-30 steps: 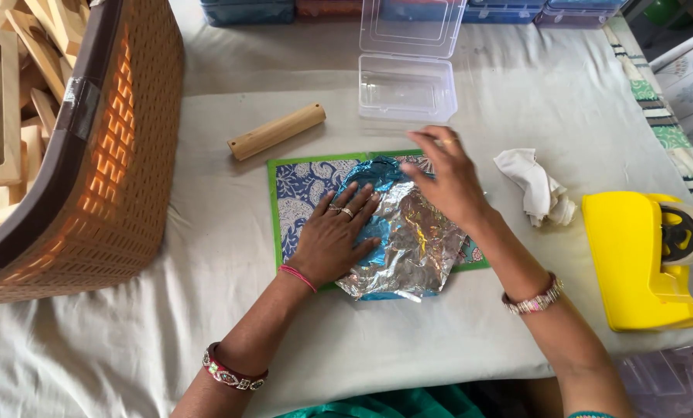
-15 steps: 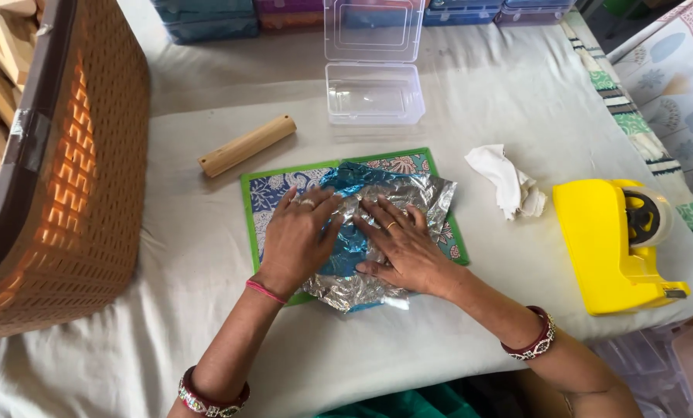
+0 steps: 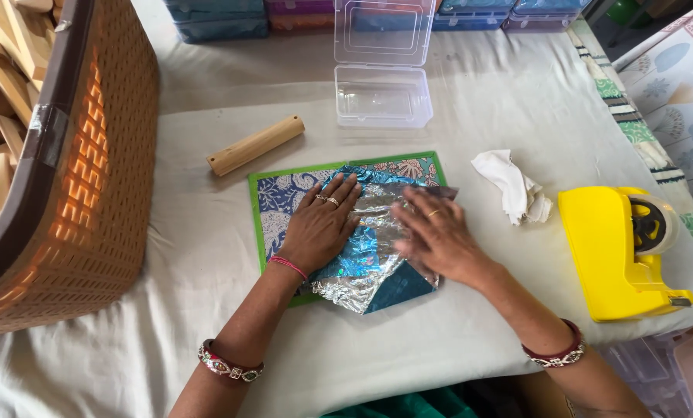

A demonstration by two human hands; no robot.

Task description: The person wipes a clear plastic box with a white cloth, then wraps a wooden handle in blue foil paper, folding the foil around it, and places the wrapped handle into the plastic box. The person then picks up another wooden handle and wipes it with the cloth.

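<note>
A crinkled sheet of silver and blue foil (image 3: 370, 263) lies on a green-edged patterned mat (image 3: 273, 193) at the middle of the table. My left hand (image 3: 321, 224) presses flat on the foil's left part, fingers spread. My right hand (image 3: 435, 236) lies flat on its right part, slightly blurred. Neither hand grips anything. A teal corner of the foil (image 3: 397, 288) sticks out toward me under my right hand.
A wooden roller (image 3: 255, 145) lies beyond the mat. An open clear plastic box (image 3: 383, 97) stands behind it. A crumpled white cloth (image 3: 513, 186) and a yellow tape dispenser (image 3: 614, 251) are at the right. A large woven basket (image 3: 91, 193) with wooden pieces stands at the left.
My right hand slid from the foil's far right corner down onto its middle, then rightward across it. My left hand stayed pressed on the foil. The view shifted slightly.
</note>
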